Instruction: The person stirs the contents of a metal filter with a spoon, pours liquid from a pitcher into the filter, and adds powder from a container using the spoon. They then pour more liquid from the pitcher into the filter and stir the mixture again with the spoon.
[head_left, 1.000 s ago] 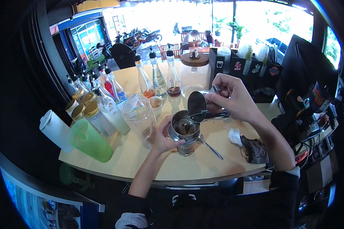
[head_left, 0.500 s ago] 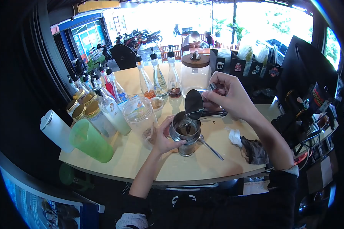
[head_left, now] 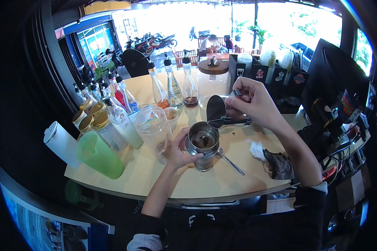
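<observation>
My left hand is wrapped round a metal drip coffee filter, which stands on a small cup. Dark wet contents show inside the filter's open top. My right hand is closed on the handle of a shiny metal jug, held tilted above and behind the filter. At the jug's near end, a dark round lid stands raised, its lower edge close to the filter's rim. The fingers hide part of the handle. A spoon lies just right of the cup.
A clear plastic jar and green pitcher stand left, with gold-lidded jars and pump bottles behind. A wooden-lidded glass jar stands at the back. A dark cloth and white tissue lie right. People sit farther off.
The metal jug and its raised dark lid have shifted slightly right and up, away from the filter. My right hand moved with them; my left hand keeps its place on the filter.
</observation>
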Motion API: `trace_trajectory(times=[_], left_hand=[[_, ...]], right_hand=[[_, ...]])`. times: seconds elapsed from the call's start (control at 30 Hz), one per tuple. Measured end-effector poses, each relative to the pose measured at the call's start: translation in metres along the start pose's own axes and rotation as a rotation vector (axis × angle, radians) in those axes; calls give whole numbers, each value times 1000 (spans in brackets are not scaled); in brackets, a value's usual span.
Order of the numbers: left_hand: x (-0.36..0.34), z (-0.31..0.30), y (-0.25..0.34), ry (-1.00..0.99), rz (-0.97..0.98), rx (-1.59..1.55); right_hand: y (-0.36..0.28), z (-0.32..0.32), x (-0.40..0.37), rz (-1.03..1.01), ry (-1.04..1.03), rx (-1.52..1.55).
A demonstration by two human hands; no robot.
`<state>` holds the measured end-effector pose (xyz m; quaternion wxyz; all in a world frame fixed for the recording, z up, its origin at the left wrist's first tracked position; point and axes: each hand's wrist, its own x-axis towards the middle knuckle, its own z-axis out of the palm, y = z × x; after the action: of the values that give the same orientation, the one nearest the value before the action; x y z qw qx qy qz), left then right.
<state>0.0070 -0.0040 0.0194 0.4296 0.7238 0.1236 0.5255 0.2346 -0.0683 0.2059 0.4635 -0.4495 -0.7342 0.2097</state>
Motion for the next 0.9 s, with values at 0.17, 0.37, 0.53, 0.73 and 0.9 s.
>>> trace_trajectory(times=[0.17,0.37,0.53,0.73,0.9], left_hand=[[0,1,1,-2,7,-4],[0,2,2,17,-7,-16],[-1,1,1,10,-23,0],[-1,0,-1,13,3,-1],[-1,1,0,21,-10,-6]], right_hand=[[-6,-1,-5,34,6,61],[0,-2,-4,-5,3,23],[-3,-2,-4,-12,14,-33],[-1,0,-2,12,15,59],[1,1,0,-1,26,5]])
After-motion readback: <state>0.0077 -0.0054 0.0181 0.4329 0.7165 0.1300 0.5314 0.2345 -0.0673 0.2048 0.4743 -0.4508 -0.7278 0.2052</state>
